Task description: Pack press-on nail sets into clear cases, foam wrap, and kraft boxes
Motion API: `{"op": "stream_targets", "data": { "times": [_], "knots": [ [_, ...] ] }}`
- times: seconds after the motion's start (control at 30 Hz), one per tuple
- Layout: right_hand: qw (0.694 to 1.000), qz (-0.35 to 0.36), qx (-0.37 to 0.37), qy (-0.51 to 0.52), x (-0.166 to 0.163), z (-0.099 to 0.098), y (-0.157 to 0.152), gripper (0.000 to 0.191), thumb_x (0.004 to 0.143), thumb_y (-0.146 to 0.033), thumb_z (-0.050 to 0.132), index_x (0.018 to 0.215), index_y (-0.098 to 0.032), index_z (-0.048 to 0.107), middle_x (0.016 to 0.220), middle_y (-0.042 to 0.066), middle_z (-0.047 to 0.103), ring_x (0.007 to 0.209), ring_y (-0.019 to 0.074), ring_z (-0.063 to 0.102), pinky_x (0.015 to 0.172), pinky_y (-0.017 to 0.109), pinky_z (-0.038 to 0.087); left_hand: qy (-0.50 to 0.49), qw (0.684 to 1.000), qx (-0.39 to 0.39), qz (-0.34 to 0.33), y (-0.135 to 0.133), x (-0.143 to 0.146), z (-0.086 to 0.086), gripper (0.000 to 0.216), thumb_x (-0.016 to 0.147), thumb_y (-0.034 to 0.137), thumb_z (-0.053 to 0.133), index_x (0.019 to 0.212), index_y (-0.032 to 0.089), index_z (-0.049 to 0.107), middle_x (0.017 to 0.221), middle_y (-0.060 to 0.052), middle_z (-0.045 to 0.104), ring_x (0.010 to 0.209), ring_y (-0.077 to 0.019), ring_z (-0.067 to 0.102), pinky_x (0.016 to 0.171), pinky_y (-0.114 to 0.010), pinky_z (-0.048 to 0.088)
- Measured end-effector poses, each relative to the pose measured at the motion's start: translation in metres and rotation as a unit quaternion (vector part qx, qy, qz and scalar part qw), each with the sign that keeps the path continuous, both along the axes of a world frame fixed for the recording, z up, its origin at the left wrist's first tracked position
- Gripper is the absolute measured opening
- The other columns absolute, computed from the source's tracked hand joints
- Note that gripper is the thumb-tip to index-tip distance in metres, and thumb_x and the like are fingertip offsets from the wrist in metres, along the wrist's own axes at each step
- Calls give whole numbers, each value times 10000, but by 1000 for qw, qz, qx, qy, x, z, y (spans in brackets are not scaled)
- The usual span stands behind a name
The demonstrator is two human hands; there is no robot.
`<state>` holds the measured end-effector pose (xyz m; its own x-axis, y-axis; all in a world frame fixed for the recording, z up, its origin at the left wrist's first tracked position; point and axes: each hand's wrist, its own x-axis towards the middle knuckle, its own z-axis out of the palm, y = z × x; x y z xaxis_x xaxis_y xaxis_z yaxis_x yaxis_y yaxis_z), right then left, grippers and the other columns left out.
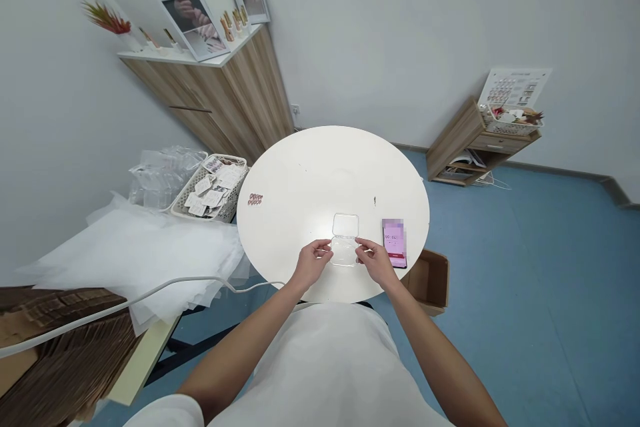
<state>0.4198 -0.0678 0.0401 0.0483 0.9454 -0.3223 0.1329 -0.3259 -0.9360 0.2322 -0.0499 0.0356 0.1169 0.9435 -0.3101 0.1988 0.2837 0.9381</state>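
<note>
A small clear plastic case [345,238] lies open on the round white table [310,180], lid flipped away from me. My left hand [313,261] pinches the near left edge of the case. My right hand [374,259] pinches its near right edge. Both hands have their fingers curled closed on the lower half. A phone [394,241] with a pink screen lies just right of my right hand. A small strip of reddish press-on nails [255,199] rests at the table's left edge.
A white basket [213,190] of small packets and clear bags stands left of the table on a sheet-covered surface. A cardboard box [429,280] sits on the blue floor at the right. Wooden cabinets stand along the wall. A white cable [150,293] runs across at the left.
</note>
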Motion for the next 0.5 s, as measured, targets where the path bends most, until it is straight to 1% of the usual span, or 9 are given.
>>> {"op": "stream_targets", "data": {
  "times": [0.13, 0.27, 0.37, 0.5],
  "knots": [
    [1000, 7, 6, -11, 2, -10, 2, 366, 719, -332, 514, 1049, -182, 561, 758, 0, 573, 570, 99, 566, 617, 269, 462, -2, 1000, -4, 15, 0, 3, -8, 320, 650, 292, 618, 942, 164, 616, 848, -56, 622, 695, -129, 590, 644, -267, 484],
    [999, -12, 3, -30, -1, -31, 10, 322, 704, -335, 514, 992, -193, 542, 752, -5, 572, 557, 110, 578, 567, 259, 453, 35, 999, -7, 33, 2, 5, -21, 328, 657, 287, 606, 961, 167, 611, 863, -57, 623, 681, -128, 592, 653, -271, 481],
    [999, -7, -24, -46, -5, -53, 17, 281, 694, -336, 506, 939, -202, 539, 741, -12, 567, 535, 111, 578, 537, 254, 445, 81, 995, -17, 48, 5, 7, -39, 312, 668, 266, 583, 964, 171, 606, 854, -53, 627, 684, -133, 592, 666, -280, 478],
    [996, 21, -54, -64, -10, -81, 22, 256, 686, -313, 496, 916, -207, 532, 720, -23, 569, 519, 108, 572, 530, 251, 441, 121, 990, -33, 60, 5, 6, -69, 270, 672, 221, 564, 935, 177, 611, 832, -43, 633, 700, -134, 588, 695, -283, 479]
  ]
}}
